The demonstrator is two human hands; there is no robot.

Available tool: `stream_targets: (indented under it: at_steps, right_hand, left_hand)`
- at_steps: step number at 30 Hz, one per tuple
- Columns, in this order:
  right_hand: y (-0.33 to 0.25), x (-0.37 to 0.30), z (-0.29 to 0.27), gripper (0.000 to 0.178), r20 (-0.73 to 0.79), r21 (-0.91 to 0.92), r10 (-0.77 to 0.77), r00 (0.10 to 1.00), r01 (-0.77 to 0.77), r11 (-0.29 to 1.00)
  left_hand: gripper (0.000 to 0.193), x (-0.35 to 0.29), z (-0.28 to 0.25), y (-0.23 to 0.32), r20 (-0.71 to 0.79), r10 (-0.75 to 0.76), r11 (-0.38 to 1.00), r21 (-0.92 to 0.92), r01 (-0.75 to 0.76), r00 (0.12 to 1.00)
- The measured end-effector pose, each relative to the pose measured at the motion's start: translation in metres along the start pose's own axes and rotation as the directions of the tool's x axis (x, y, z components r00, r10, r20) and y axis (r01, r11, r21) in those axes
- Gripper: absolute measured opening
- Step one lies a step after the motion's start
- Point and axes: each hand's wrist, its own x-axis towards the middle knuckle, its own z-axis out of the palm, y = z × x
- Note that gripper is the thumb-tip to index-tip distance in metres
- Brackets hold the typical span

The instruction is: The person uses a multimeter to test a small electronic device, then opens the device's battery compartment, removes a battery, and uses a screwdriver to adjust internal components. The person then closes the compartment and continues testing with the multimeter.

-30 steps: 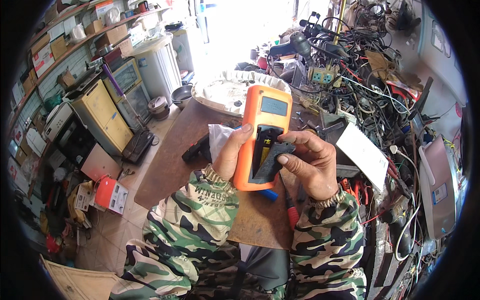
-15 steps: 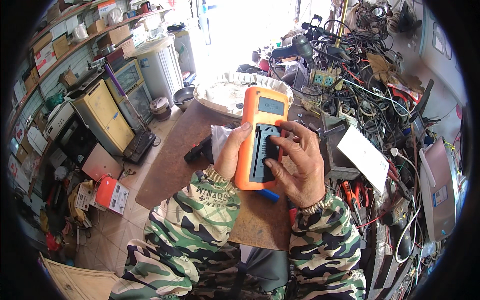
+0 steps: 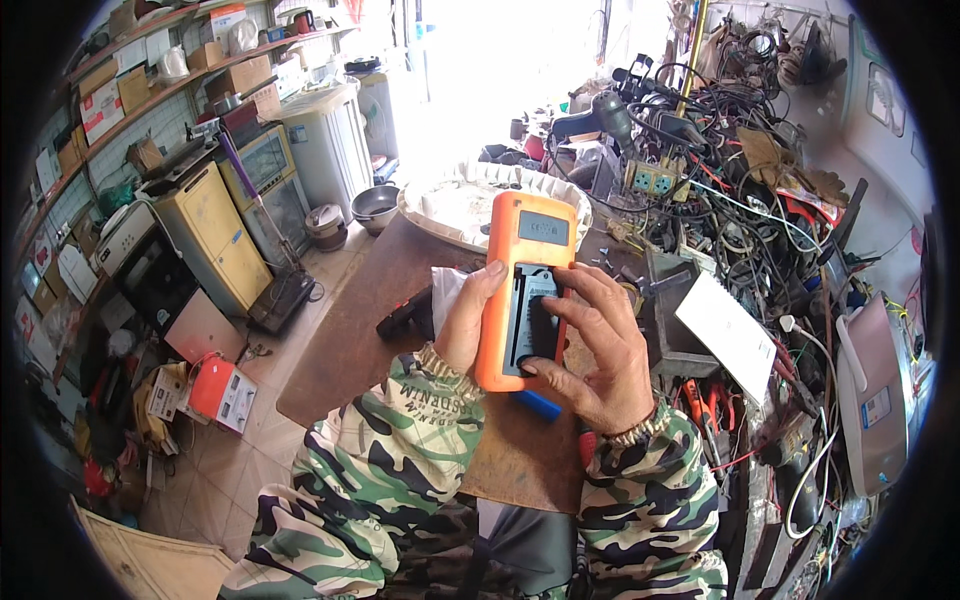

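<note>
An orange-cased multimeter (image 3: 506, 222) is held up over the workbench with its back toward me. Its back has a small grey window-like panel near the top and a long dark recess with a label below it. My left hand (image 3: 467, 322) grips the left side of the case, thumb along the edge. On the other side, my right hand (image 3: 600, 350) has bent fingers at the right edge and its thumb at the bottom of the recess. Whether a dark patch under those fingers is a part or shadow, I cannot tell. The meter's front is hidden.
Beneath is a brown bench (image 3: 350, 330) with a black tool-like object (image 3: 402, 315), a white bag and a blue object (image 3: 536, 404). A round white tub (image 3: 440, 205) stands behind. Tangled cables (image 3: 720, 170) heap at right, beside a white panel (image 3: 725, 335) and pliers (image 3: 700, 405).
The meter and both hands sit slightly lower in view. My right thumb has moved down to the bottom of the recess, and the fingers have shifted, showing more of the label.
</note>
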Motion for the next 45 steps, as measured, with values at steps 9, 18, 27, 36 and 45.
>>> stream_targets:
  at_steps: [9, 18, 27, 36, 45]
  right_hand:
    - [0.005, -0.01, 0.005, 0.061, -0.104, 0.119, 0.088, 0.991, -0.075, 0.99]
    - [0.001, -0.005, 0.003, 0.061, -0.097, 0.04, 0.019, 0.995, -0.015, 0.999]
    - [0.003, -0.007, 0.011, 0.048, -0.044, -0.168, -0.059, 0.997, 0.051, 0.985]
    - [-0.004, -0.007, 0.01, 0.048, -0.042, -0.224, -0.012, 0.999, 0.002, 0.975]
    - [0.009, -0.018, -0.054, 0.01, -0.285, 0.47, 0.542, 0.791, -0.378, 0.798]
  left_hand:
    - [0.062, 0.009, 0.0, -0.01, 0.023, -0.033, 0.999, -0.026, 0.034, 0.999]
    - [0.061, 0.008, -0.007, -0.008, 0.029, -0.042, 0.996, -0.076, 0.044, 0.999]
    - [0.059, 0.003, -0.002, -0.001, 0.007, -0.032, 0.997, -0.072, 0.032, 0.999]
    - [0.054, -0.008, 0.001, 0.008, 0.002, -0.094, 0.996, 0.007, 0.094, 0.996]
    - [0.072, 0.006, -0.01, 0.014, -0.043, 0.043, 0.999, 0.026, -0.042, 0.998]
